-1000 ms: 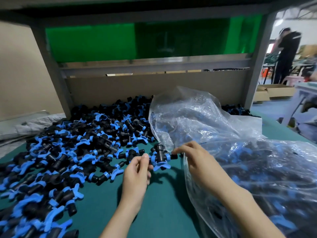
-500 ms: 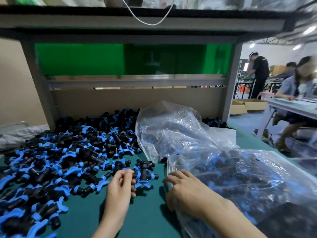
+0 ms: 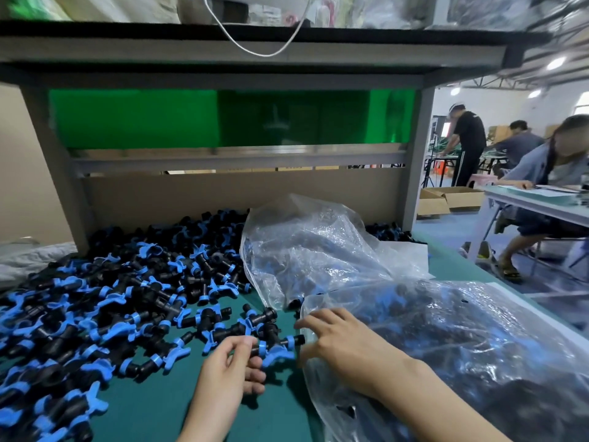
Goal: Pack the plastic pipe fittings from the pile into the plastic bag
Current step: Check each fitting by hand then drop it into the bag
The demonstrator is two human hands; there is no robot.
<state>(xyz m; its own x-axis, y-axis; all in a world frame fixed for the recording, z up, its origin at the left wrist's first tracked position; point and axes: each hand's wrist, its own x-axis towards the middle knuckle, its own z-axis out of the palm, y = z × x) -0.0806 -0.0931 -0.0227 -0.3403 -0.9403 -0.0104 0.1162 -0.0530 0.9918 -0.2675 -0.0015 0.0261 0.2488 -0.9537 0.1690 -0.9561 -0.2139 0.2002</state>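
The left hand [image 3: 228, 368], low in the middle of the frame, has its grip narrowed to a pinch. Thumb and forefinger close on the black stub of one pipe fitting [image 3: 275, 347], which has a blue winged clip and lies on the green bench [image 3: 159, 406].

The right hand [image 3: 344, 342] has a loose, spread grip. Its fingers lie on the mouth of the plastic bag [image 3: 462, 346], with fingertips at the far end of that same fitting. I cannot tell whether it pinches the film.

There are two clear bags. This one, at lower right, is already heavy with fittings. A second bag [image 3: 312, 250] lies crumpled at centre.

The pile [image 3: 105, 298] spreads over the left half, with far too many pieces to count. A few fittings lie loose between it and the hands.
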